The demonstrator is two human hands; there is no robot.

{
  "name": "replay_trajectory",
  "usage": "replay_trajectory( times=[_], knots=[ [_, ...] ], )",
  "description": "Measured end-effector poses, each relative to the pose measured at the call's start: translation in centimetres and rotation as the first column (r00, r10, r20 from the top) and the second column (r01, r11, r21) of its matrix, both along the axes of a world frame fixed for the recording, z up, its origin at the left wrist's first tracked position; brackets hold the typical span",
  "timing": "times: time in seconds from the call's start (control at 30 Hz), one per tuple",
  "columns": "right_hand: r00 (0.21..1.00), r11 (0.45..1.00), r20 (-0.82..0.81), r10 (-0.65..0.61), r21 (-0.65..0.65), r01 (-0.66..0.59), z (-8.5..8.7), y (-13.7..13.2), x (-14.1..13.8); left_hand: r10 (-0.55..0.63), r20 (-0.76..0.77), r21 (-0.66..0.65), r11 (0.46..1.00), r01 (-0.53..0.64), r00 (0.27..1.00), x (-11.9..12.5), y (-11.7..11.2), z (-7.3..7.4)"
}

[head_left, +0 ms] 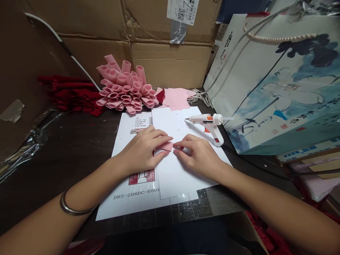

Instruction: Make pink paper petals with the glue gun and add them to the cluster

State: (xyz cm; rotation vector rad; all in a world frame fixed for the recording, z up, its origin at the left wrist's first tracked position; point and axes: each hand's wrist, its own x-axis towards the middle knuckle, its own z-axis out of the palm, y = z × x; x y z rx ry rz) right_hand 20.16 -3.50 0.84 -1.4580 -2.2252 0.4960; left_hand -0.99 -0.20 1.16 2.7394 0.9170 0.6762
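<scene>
My left hand (145, 150) and my right hand (198, 156) meet over white paper sheets (175, 177) on the dark table. Both press and pinch a small pink paper piece (166, 146) between their fingertips, folding or rolling it flat against the sheet. The left fingers lie over the piece's left side; the right fingertips grip its right edge. A metal bangle (69, 209) circles my left wrist.
A white hot glue gun (211, 124) lies right of my hands. A pile of rolled pink paper cones (124, 90) and loose pink squares (176, 97) sit behind. Red fabric (71, 94) lies far left. Cardboard boxes (164, 53) stand behind; a painted gift bag (278, 85) stands right.
</scene>
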Motion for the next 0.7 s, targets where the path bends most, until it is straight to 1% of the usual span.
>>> replay_trajectory(
  times=[0.07, 0.17, 0.27, 0.37, 0.5, 0.6, 0.7],
  knots=[
    [1.0, 1.0, -0.004, 0.007, -0.005, -0.007, -0.02, -0.05, -0.03, -0.028, 0.002, -0.077, 0.997, 0.028, 1.0, 0.11, 0.15, -0.21],
    [0.999, 1.0, -0.026, 0.025, -0.008, -0.025, -0.1, -0.04, -0.02, -0.022, 0.01, -0.16, 0.987, 0.024, 1.0, 0.26, 0.35, -0.64],
    [0.997, 0.999, -0.064, 0.036, -0.008, -0.037, -0.2, 0.11, 0.01, -0.002, 0.038, -0.185, 0.983, 0.009, 0.999, 0.3, 0.44, -0.9],
    [0.99, 0.999, -0.134, 0.037, -0.012, -0.039, -0.28, 0.27, -0.02, 0.006, 0.089, -0.208, 0.978, 0.013, 0.996, 0.35, 0.32, -0.86],
    [0.968, 0.996, -0.251, 0.012, -0.078, -0.033, -0.36, 0.38, -0.15, 0.012, 0.152, -0.232, 0.973, 0.024, 0.988, 0.62, -0.08, -0.61],
    [0.945, 0.991, -0.328, 0.0, -0.123, -0.043, -0.5, 0.45, -0.25, 0.007, 0.16, -0.259, 0.965, 0.035, 0.987, 0.79, -0.32, -0.57],
    [0.938, 0.991, -0.347, -0.009, -0.129, -0.038, -0.72, 0.55, -0.35, 0.009, 0.15, -0.285, 0.958, 0.035, 0.989, 0.81, -0.38, -0.66]
  ],
)
